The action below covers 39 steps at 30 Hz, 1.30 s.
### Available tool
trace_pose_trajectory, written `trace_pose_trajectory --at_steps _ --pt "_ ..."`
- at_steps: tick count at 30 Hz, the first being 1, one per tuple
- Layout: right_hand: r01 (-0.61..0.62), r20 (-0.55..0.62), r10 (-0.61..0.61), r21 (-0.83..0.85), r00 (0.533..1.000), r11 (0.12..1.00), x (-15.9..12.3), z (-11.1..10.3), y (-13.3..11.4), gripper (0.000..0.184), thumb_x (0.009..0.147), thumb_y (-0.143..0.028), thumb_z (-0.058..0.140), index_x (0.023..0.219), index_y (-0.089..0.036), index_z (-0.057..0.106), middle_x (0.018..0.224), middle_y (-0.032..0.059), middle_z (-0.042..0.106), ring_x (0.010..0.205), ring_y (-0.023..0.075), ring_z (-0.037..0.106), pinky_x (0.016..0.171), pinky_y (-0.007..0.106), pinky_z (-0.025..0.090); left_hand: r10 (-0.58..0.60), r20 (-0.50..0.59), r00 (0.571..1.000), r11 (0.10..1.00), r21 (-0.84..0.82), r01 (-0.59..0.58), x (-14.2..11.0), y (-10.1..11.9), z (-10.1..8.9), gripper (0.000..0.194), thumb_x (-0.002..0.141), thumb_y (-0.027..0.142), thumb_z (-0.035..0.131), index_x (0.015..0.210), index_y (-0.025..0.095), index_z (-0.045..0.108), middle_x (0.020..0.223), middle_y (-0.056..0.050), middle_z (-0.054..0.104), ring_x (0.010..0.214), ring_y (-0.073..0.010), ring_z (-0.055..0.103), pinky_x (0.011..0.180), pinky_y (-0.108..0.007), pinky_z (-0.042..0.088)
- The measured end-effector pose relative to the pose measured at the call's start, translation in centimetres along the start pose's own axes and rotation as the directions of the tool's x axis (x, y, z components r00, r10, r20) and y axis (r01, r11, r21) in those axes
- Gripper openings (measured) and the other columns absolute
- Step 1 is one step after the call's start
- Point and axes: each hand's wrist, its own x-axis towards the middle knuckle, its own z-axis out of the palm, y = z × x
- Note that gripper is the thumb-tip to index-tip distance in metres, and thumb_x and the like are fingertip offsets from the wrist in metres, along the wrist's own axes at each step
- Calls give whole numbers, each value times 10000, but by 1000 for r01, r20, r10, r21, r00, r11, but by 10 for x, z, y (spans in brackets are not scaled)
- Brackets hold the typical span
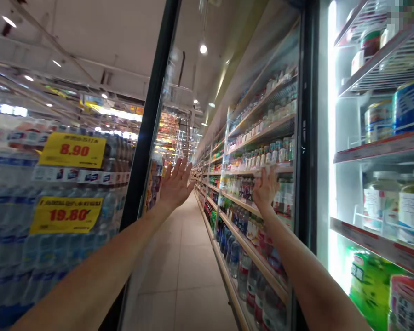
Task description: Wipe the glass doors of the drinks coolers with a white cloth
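A glass cooler door [193, 276] with a dark frame stands swung open in front of me. Near its left frame bar, my left hand [175, 184] is raised with fingers spread and palm toward the glass; it holds nothing. Toward the hinge side, my right hand [265, 186] is up against the pane, its fingers bent over a small white cloth [269, 166]. Most of that cloth is hidden behind the fingers, and it is slightly blurred. Shelves of bottles and cans show in the glass behind both hands.
To the right, the lit cooler shelves [379, 151] carry cans, bottles and a green pack [369, 280]. Stacked water bottles [65, 257] with yellow price signs [67, 215] stand on the left. A tiled aisle floor [158, 271] shows through the door.
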Motion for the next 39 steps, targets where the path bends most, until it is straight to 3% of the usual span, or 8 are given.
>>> trace_pose_trajectory --at_steps 9,13,17,21,24,30,35,39 --pt "669 236 -682 145 692 729 -59 11 -48 439 848 -288 401 1286 -290 435 1431 17 343 1356 207 197 1107 475 95 1 -2 1000 1000 -3 -1 -3 -3 5 622 861 388 414 1406 184 196 1460 -92 235 1368 -227 132 1113 -461 123" --pt "163 82 -161 -10 983 987 -38 -2 24 468 846 -272 321 1303 -246 420 1418 92 349 1327 270 259 1042 575 171 2 18 1000 1000 8 -2 -4 -1 2 637 856 380 419 1411 191 172 1466 -86 217 1369 -228 129 1112 -467 120" --pt "-400 -168 394 2 904 917 -22 -6 65 503 840 -267 278 1321 -175 397 1420 168 312 1315 339 257 965 654 224 -1 13 1000 1000 -3 1 -4 0 1 640 850 380 429 1408 185 185 1462 -94 228 1369 -228 132 1115 -466 105" --pt "179 69 -180 24 981 984 -62 2 23 464 842 -262 345 1295 -218 436 1424 107 338 1342 268 231 1056 557 185 0 4 1000 1000 -23 0 -3 -1 3 638 844 388 435 1403 182 206 1461 -105 229 1366 -236 141 1115 -466 103" --pt "584 239 -602 147 762 798 -77 -1 9 426 824 -262 405 1241 -303 485 1400 27 389 1340 214 248 1094 494 159 -6 -4 1000 999 -40 6 -6 -1 5 628 847 388 424 1401 177 215 1459 -108 235 1363 -233 158 1117 -454 102" --pt "-246 -115 247 26 962 969 -55 -3 32 481 844 -260 279 1302 -196 410 1433 128 292 1345 297 202 1010 653 167 -47 84 995 994 -94 55 -16 3 3 630 841 398 428 1392 173 223 1479 -85 187 1373 -232 111 1108 -483 89" --pt "407 140 -417 96 898 909 -115 18 -26 419 846 -284 352 1249 -298 468 1410 -9 350 1362 194 183 1114 484 123 -50 135 990 992 -108 65 -15 5 1 667 838 392 450 1396 147 180 1496 -82 110 1377 -225 53 1106 -500 39" --pt "206 59 -208 31 976 978 -110 17 -14 424 860 -312 302 1245 -270 476 1404 16 350 1357 212 195 1101 516 120 -59 161 985 987 -138 82 -15 7 -2 675 834 398 457 1397 143 183 1497 -81 99 1377 -239 47 1104 -503 22"
